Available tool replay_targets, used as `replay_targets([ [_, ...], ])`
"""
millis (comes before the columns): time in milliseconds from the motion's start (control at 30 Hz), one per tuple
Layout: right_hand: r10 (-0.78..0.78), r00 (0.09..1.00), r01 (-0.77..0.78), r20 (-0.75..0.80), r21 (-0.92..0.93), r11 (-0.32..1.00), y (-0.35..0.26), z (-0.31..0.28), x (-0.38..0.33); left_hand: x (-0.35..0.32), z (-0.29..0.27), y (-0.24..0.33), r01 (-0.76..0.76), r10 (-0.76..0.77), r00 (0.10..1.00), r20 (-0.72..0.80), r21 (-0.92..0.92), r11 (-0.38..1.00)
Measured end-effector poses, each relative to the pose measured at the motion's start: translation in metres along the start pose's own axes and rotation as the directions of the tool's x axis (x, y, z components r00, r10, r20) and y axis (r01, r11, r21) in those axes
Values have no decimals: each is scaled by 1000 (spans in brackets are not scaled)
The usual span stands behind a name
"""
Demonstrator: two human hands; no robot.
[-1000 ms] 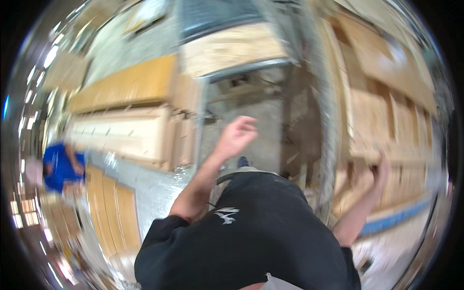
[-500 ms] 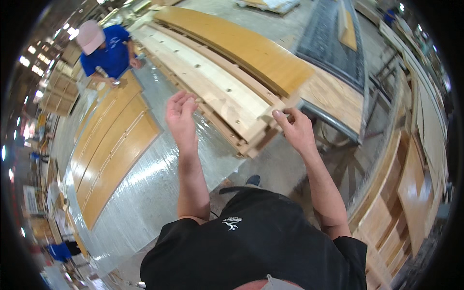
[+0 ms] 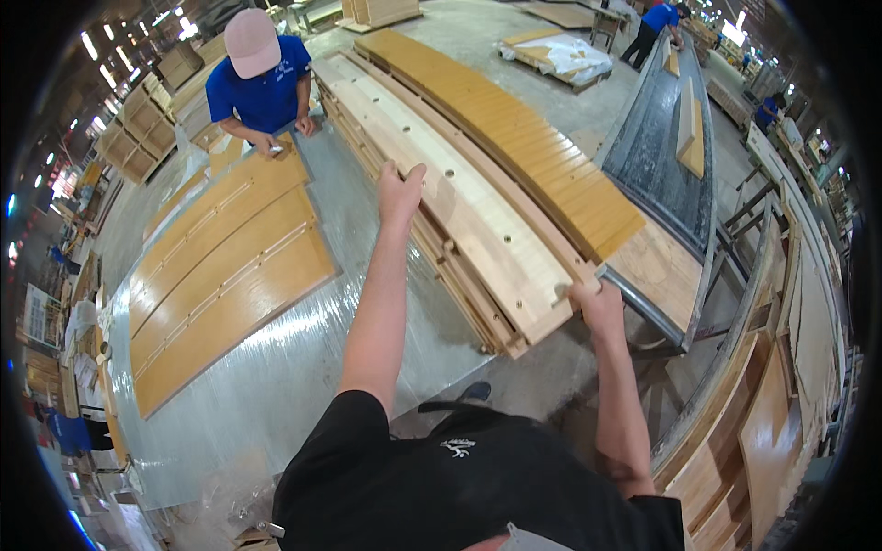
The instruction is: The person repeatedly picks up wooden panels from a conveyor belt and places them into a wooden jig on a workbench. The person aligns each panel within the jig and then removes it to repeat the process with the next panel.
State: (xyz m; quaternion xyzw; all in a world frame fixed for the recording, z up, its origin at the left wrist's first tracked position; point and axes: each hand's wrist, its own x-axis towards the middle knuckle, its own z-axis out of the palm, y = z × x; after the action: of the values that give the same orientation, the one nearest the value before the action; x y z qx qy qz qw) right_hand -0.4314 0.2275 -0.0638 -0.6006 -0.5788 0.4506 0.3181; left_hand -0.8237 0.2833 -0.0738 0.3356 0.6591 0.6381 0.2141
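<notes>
A long pale wooden panel (image 3: pixel 478 207) with drilled holes lies on top of a stack of similar panels on the metal-topped table (image 3: pixel 303 367). My left hand (image 3: pixel 400 188) grips the panel's left edge partway along its length. At the panel's near right corner, my right hand (image 3: pixel 595 301) is closed over the edge. Beside the stack lies a row of orange-brown ribbed panels (image 3: pixel 514 138).
A person in a blue shirt and pink cap (image 3: pixel 262 78) works across the table on orange-brown panels (image 3: pixel 220 275). A dark conveyor (image 3: pixel 666 156) runs at the right with boards on it. Stacked wooden panels (image 3: pixel 735 441) stand at lower right. More people work at the far back.
My view swung from racks of panels to the table. Both hands reached forward and took hold of the pale panel's edges.
</notes>
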Motion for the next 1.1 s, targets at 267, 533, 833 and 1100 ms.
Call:
replay_targets([
  [267,-255,943,281,-216,100,954,-78,-45,-37,90,-44,-25,89,-96,991,-91,-76,993],
  [533,-367,833,485,-414,227,844,-113,-84,-48,131,-11,-36,161,-146,986,84,-723,672],
  [833,-509,557,602,-656,-103,792,-32,-210,-202,-63,40,153,535,-259,841,475,-801,267],
  [1100,-285,499,426,-818,-55,903,140,-246,-335,-166,147,242,433,204,807,555,-790,435],
])
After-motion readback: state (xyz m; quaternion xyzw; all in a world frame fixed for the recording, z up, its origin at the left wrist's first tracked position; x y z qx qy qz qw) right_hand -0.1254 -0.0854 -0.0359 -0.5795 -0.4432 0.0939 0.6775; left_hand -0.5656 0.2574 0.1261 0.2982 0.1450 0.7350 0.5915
